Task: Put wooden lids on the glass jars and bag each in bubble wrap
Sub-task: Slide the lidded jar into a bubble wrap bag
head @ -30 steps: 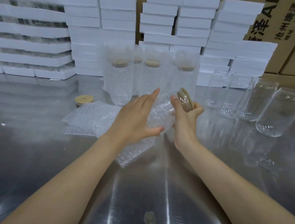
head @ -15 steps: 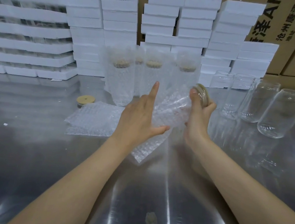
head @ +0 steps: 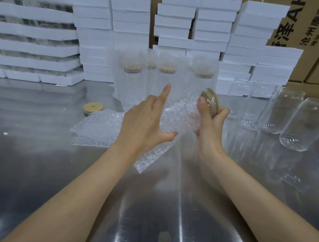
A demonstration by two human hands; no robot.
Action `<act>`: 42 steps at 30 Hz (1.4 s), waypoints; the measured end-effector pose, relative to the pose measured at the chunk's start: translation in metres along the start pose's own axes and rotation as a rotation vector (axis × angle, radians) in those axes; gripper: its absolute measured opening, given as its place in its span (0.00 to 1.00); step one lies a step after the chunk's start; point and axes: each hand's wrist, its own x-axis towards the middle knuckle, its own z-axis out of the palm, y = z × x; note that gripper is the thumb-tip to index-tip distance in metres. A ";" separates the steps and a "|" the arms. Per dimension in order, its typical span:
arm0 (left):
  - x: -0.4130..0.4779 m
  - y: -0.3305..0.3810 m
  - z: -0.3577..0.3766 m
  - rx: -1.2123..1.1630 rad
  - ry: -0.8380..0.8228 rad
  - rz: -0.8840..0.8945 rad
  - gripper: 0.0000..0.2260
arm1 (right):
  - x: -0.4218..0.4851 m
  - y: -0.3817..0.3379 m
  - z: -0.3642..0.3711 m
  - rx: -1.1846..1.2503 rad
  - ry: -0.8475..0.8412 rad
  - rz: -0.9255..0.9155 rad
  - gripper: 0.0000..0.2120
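Observation:
My right hand (head: 210,125) grips a glass jar with a wooden lid (head: 211,100), held tilted with the lid end up and to the right. The jar's body lies inside a bubble wrap bag (head: 178,118), so the glass is mostly hidden. My left hand (head: 145,121) holds that bag, thumb under its lower edge and index finger pointing up. Several bagged, lidded jars (head: 131,80) stand upright just behind my hands. Several bare glass jars (head: 305,122) stand at the right. One loose wooden lid (head: 93,107) lies at the left.
Flat bubble wrap bags (head: 97,129) lie stacked on the steel table (head: 148,206), left of my hands. White foam trays (head: 209,29) are piled along the back and left. Cardboard boxes (head: 314,28) stand behind them at the right.
My right hand has carried the lidded jar up and to the right. My left hand followed with the bag, and its index finger now points straight up.

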 end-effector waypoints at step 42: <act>-0.012 -0.041 0.040 -0.106 -0.605 -0.257 0.21 | 0.026 0.023 -0.028 -0.170 -0.304 0.003 0.25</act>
